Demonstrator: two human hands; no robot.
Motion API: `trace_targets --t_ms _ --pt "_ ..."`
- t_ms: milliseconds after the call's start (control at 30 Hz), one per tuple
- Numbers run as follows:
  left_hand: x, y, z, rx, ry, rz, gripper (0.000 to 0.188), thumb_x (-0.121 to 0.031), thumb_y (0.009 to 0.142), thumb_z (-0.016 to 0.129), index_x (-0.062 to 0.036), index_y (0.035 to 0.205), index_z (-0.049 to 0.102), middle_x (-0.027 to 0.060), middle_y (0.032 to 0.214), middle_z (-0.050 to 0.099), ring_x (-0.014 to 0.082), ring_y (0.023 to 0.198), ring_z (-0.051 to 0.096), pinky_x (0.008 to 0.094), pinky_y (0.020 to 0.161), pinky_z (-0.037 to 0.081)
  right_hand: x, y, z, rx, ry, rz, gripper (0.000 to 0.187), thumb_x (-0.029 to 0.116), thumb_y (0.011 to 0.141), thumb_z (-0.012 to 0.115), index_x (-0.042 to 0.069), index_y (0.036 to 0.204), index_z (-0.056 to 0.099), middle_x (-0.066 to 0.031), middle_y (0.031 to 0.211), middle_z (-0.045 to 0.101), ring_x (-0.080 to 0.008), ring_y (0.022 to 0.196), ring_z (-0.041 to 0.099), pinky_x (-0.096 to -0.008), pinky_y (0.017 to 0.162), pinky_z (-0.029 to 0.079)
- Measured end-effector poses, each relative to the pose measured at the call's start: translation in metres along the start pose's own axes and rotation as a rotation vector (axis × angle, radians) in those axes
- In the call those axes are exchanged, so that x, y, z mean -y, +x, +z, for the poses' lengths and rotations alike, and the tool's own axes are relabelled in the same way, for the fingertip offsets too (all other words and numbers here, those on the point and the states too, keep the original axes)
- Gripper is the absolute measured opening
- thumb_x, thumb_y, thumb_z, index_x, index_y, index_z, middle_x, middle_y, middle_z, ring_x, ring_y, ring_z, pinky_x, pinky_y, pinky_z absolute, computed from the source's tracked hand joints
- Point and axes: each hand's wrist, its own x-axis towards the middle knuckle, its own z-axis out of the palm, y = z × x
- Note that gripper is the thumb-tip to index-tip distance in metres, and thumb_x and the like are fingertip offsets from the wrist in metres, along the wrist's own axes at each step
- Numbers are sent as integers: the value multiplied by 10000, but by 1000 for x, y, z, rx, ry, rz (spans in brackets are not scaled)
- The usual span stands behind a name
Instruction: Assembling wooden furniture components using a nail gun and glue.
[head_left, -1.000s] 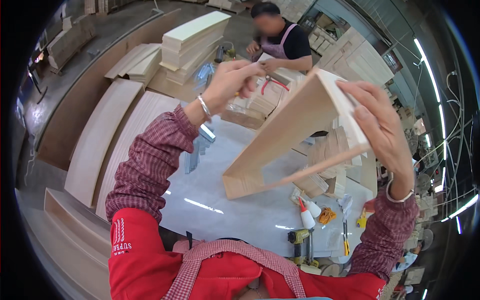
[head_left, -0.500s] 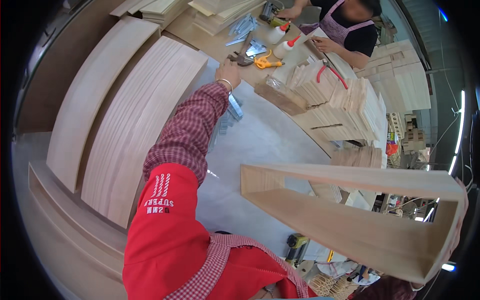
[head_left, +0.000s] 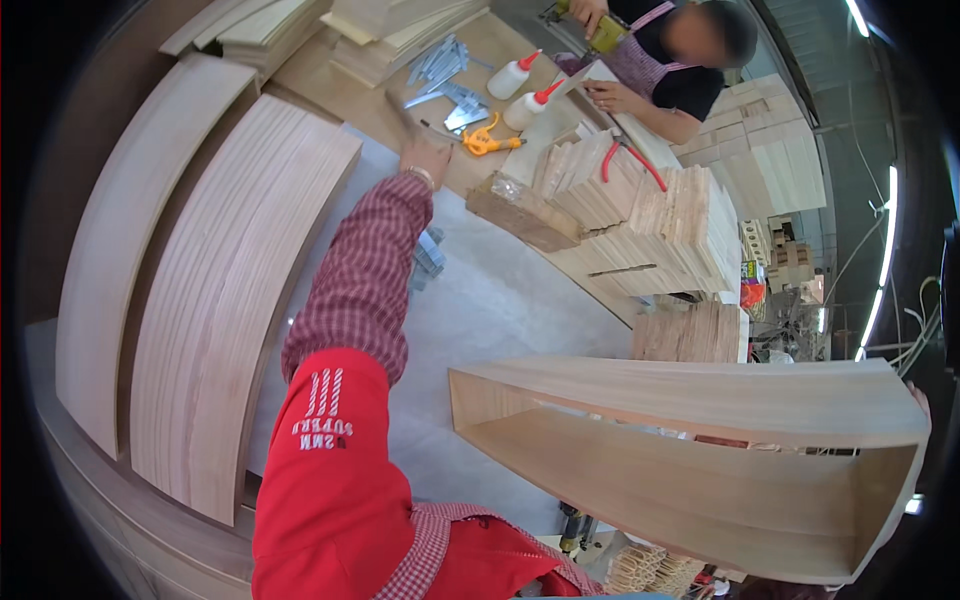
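My left hand (head_left: pixel 426 156), in a checked sleeve, reaches to the far side of the worktable. Its fingers are closed around the head end of a hammer (head_left: pixel 402 114), whose handle is blurred and points away from me. Just right of it lie an orange air blow gun (head_left: pixel 490 138) and strips of metal staples (head_left: pixel 462 108). On the right, my right hand (head_left: pixel 918 396) grips the near end of a long, narrow wooden frame (head_left: pixel 680 480); only some fingertips show past the edge. The frame is tilted, its other end over the table.
Curved-looking stacks of boards (head_left: pixel 225 300) line the left side. Two white glue bottles (head_left: pixel 515 76) stand beyond the blow gun. Red-handled pliers (head_left: pixel 635 160) rest on stacked wooden panels (head_left: pixel 660 230). Across the table a co-worker (head_left: pixel 655 80) holds a green nail gun (head_left: pixel 606 34).
My left hand has closed on the hammer and swung its handle leftward. The wooden frame has tipped, showing more of its inside. The co-worker has raised the nail gun. The whole view has shifted.
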Motion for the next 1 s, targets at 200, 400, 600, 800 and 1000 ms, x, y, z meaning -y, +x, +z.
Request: trace_targets --t_ms 200,400,600,800,1000 --pt "-5 -41 -31 173 -36 228 355 -149 760 630 -149 1112 590 168 908 653 318 802 630 438 704 492 -75 14 -15 88 530 -635 500 291 752 538 71 1197 598 -186 1243 557 -353 1160 513 -500 979 393" --pt "-44 -116 -197 216 -861 -5 452 -9 726 535 -121 1163 550 66 911 631 185 753 578 315 649 481 -93 25 -1 349 929 -542 464 160 835 430 -10 1246 562 -180 1270 494 -302 1148 468 -415 1000 344" --pt "-162 -211 -349 168 -1348 562 537 37 711 546 -56 1235 482 35 882 576 106 692 491 210 582 397 -127 33 -4 251 910 -525 393 131 876 560 83 1265 576 -81 1236 563 -216 1064 537 -319 945 401" --pt "-244 -294 -439 412 -1473 1071 686 105 608 503 -22 1277 418 118 901 583 163 687 506 228 570 388 -119 40 -22 -335 744 -706 410 97 854 622 94 1261 574 -64 1195 594 -183 1010 556 -307 899 427" --pt "-306 -323 -451 798 -1850 1425 397 35 807 532 32 1203 500 144 924 587 176 705 565 213 594 426 -128 31 -53 -392 682 -922 468 127 856 649 44 1296 514 -81 1113 617 -176 936 592 -273 808 463"
